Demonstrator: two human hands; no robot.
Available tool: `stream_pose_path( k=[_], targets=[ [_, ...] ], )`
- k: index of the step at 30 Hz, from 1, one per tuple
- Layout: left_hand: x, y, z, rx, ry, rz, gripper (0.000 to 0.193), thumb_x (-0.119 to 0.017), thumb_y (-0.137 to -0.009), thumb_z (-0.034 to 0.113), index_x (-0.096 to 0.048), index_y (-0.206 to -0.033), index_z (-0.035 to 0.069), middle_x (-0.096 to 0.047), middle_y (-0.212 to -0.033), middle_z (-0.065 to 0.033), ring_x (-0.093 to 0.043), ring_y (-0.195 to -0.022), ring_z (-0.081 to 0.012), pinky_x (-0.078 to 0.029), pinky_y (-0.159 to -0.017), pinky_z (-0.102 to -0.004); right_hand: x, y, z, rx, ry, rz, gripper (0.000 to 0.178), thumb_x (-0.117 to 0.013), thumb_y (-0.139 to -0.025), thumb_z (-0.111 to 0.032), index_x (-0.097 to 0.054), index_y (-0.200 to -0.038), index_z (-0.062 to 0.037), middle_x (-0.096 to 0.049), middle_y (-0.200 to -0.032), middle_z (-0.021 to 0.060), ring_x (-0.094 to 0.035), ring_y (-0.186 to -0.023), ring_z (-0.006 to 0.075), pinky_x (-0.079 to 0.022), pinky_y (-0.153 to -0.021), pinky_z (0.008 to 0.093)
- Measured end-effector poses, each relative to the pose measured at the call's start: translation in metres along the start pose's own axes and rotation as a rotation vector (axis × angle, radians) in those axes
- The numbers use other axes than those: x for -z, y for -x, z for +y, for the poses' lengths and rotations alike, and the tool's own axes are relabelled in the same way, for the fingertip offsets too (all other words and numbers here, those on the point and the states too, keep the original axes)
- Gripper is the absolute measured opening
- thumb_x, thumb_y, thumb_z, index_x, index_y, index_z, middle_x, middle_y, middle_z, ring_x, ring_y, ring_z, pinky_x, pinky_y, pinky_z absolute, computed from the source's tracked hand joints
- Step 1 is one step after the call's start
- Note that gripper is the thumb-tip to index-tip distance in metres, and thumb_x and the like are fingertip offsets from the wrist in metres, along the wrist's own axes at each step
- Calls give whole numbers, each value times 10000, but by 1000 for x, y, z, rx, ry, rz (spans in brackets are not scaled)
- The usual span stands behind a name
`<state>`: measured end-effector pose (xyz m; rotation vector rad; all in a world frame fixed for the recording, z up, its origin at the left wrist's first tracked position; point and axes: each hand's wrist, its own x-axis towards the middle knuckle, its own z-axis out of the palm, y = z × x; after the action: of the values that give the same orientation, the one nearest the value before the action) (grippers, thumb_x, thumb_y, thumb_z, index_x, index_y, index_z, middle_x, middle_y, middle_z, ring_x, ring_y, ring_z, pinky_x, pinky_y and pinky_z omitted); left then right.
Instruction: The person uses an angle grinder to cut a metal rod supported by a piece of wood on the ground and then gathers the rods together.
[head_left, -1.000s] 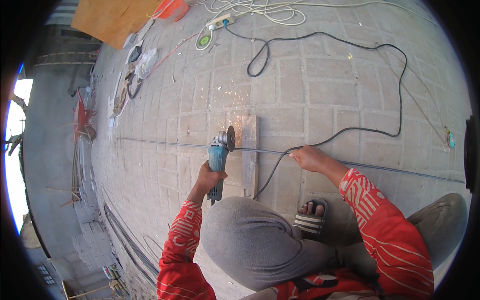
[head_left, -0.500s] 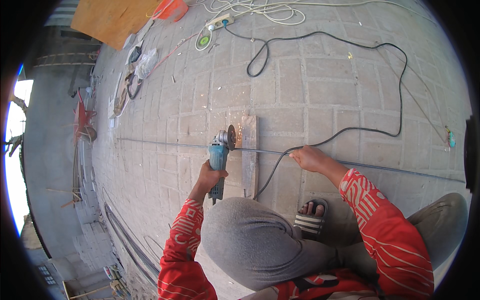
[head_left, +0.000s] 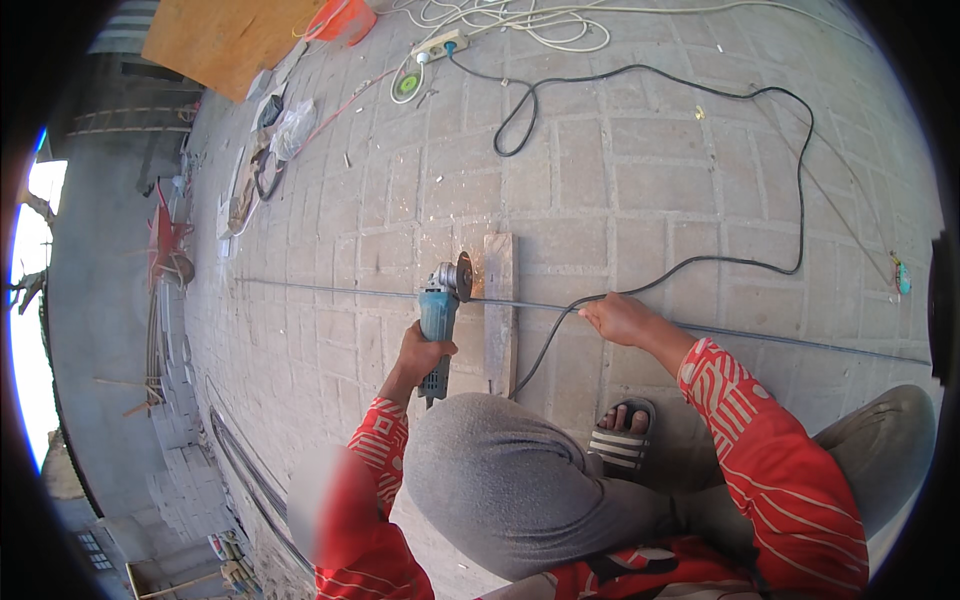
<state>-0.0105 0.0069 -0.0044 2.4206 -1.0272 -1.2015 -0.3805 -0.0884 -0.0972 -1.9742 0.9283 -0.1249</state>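
My left hand (head_left: pixel 420 354) is wrapped round the body of a teal angle grinder (head_left: pixel 437 318). The grinder's dark cutting disc (head_left: pixel 464 276) meets a long thin metal rod (head_left: pixel 540 304) just left of a wooden board (head_left: pixel 501 350). Sparks (head_left: pixel 436 243) fly up and away from the disc. The rod runs across the floor from left to right and passes over the board. To the right of the board, my right hand (head_left: pixel 618 317) grips the rod with closed fingers. A black power cord (head_left: pixel 690 262) crosses the rod close to that hand.
A power strip (head_left: pixel 440 46) with plugs and a coiled white cable (head_left: pixel 560 22) lie at the far side. An orange bucket (head_left: pixel 343 20) stands near a plywood sheet (head_left: pixel 215 40). My sandalled foot (head_left: pixel 622 432) rests behind the rod. A red wheelbarrow (head_left: pixel 166 240) is at the left.
Both hands keep their places and grips. The sparks have shifted slightly in shape and spread; the grinder has barely moved.
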Motion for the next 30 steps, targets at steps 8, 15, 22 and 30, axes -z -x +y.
stream_pose_path(
  k=[8,15,22,30],
  targets=[
    [-1,2,5,3,22,-8,501,-789,-620,107,-609,-1057,-61,-677,-880,-126,-660,-761,-232,-540,-702,-376,4,1,-4,-34,-5,-23,452,-472,-1034,-377,-678,-857,-16,-665,-811,260,-649,-793,465,-504,-716,546],
    [3,3,0,-22,-1,-2,513,-790,-625,101,-604,-1074,-64,-673,-888,-128,-653,-764,-229,-540,-707,-376,3,0,-4,-34,-3,-25,453,-470,-1034,-384,-676,-865,-17,-666,-823,262,-649,-813,467,-506,-724,544],
    [3,5,-4,-1,5,-20,555,-801,-630,106,-588,-1113,-67,-673,-904,-130,-655,-788,-230,-540,-723,-373,4,0,-3,-30,-10,-30,446,-473,-1032,-375,-674,-861,-16,-665,-828,263,-649,-812,468,-506,-725,545],
    [6,7,-9,2,7,-29,551,-799,-629,115,-587,-1106,-61,-672,-901,-126,-654,-777,-226,-538,-717,-373,2,-2,-2,-25,-14,-30,435,-468,-1034,-374,-679,-877,-27,-669,-843,263,-650,-825,468,-507,-731,545]
  ],
)
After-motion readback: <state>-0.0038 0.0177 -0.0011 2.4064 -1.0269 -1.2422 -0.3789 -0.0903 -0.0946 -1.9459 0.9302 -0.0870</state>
